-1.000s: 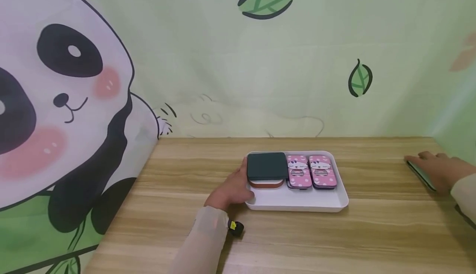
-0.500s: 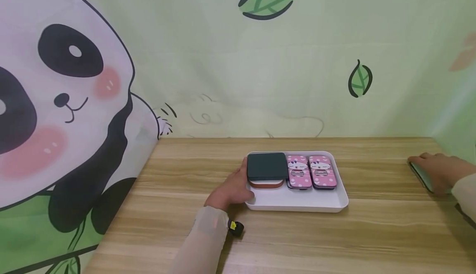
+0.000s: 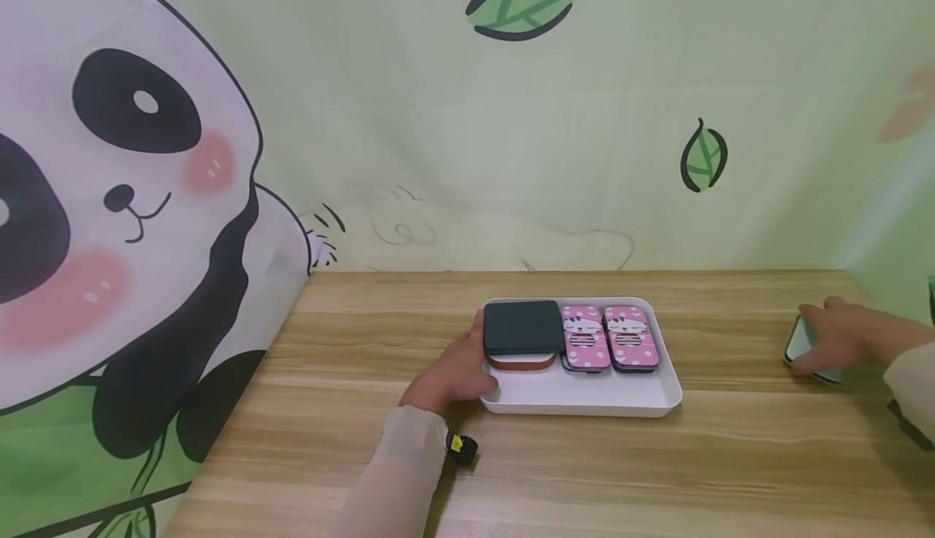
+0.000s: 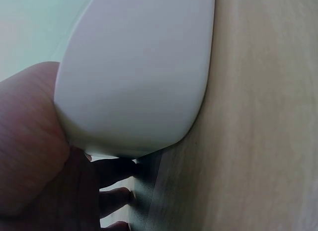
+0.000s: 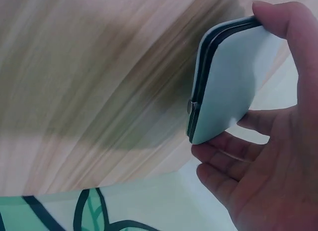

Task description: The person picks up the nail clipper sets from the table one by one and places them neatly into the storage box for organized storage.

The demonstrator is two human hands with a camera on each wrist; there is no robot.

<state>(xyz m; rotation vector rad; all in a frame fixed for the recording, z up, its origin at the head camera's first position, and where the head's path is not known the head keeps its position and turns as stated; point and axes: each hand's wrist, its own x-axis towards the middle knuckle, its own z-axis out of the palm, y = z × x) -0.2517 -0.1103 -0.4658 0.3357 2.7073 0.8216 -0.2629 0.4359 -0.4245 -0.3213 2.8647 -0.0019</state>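
A white tray (image 3: pixel 584 393) stands on the wooden table. My left hand (image 3: pixel 451 369) grips its left end, the thumb by the near corner and the fingers along the side. The tray's outer wall (image 4: pixel 136 77) fills much of the left wrist view. At the far right, my right hand (image 3: pixel 843 333) holds a flat mint-green case (image 5: pixel 233 77) between thumb and fingertips at opposite edges. The case has rounded corners, a dark seam and a small metal clasp. In the head view the palm and fingers partly cover it, close over the table.
Inside the tray, a dark green square case (image 3: pixel 523 327) lies over a brown-rimmed white item (image 3: pixel 521 362). Beside them sit two pink cat-print cases (image 3: pixel 584 339), each over a darker layer. A printed cloth wall (image 3: pixel 438 116) borders the table's back.
My right hand has turned with the mint case and shifted slightly left, so more of its pale face and my thumb show. The left hand and tray hold still.
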